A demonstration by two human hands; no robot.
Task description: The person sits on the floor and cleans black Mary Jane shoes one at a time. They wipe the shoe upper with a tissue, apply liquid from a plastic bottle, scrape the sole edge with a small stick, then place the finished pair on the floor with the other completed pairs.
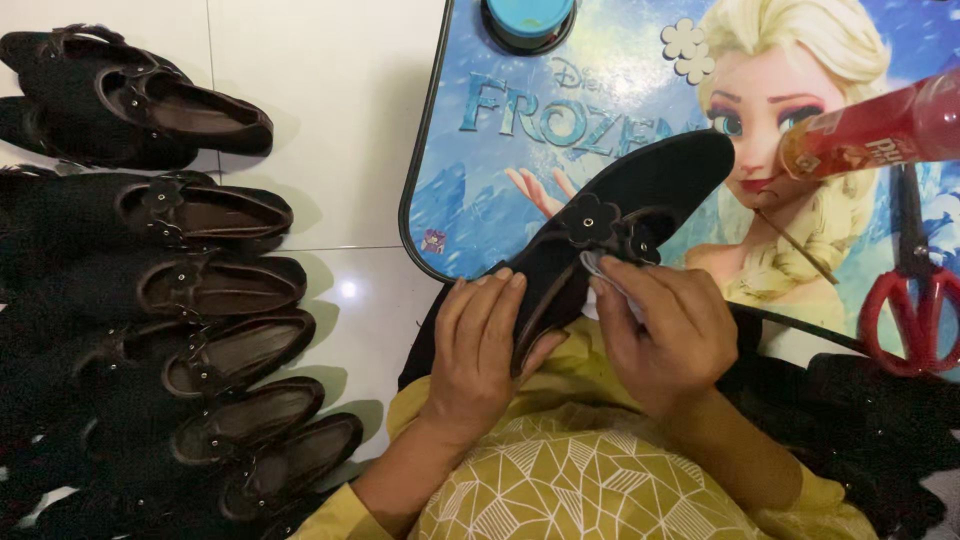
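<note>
White floor tiles (330, 110) fill the left of our view, and against them stands a small lap table (470, 190) with a bright cartoon print on its blue top and a dark rim. We hold a black shoe (650, 185) over the table's near edge, its toe pointing toward the far right corner and its heel down by our lap. Our left hand (480, 350) is wrapped around the heel end, fingers curled over the shoe's side and gripping it. Our right hand (665, 330) is closed on a small white piece (600, 275), pinching it against the shoe's opening just beside a black flower trim (590, 220) with a metal stud. A red glue tube (880, 125) lies tilted at the table's right edge, its nozzle end toward the shoe's toe. Red-handled scissors (915, 290) rest near the right edge, below the tube. A blue round lid (528, 20) sits at the table's far edge. A thin stick (795, 245) lies between the shoe and the scissors. On the floor to the left, a row of matching black shoes (200, 290) runs from the far edge to the near one, packed side by side. Yellow patterned fabric (570, 480) covers our lap.
</note>
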